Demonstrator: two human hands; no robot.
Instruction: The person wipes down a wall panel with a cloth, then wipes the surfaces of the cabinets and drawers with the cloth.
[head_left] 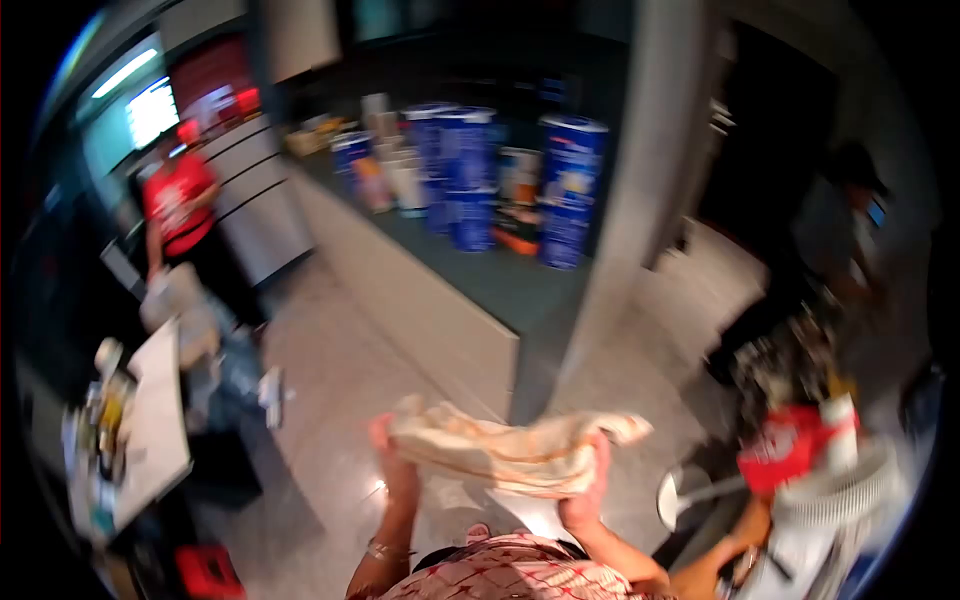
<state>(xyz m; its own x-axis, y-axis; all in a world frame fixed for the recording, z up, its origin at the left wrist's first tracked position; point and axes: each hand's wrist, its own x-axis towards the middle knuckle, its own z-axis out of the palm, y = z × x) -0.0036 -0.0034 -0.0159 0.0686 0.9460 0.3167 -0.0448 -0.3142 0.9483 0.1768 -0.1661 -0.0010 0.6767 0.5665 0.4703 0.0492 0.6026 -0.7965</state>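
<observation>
A cream cloth (pixel 510 455) with orange-brown stripes stretches between my two hands at the bottom middle, held up in front of my body above the floor. My left hand (pixel 393 458) grips its left end, fingers partly blurred. At the other end, my right hand (pixel 588 488) is closed on the cloth, and a loose corner sticks out past it to the right. The middle of the cloth sags in folds.
Ahead is a counter (pixel 440 265) with tall blue canisters (pixel 468 180) and cups. A person in a red shirt (pixel 180 200) stands left, beyond a cluttered table (pixel 160 440). Another person's arm (pixel 722 560) reaches toward a white ribbed tub (pixel 840 485). Someone (pixel 830 230) is at right.
</observation>
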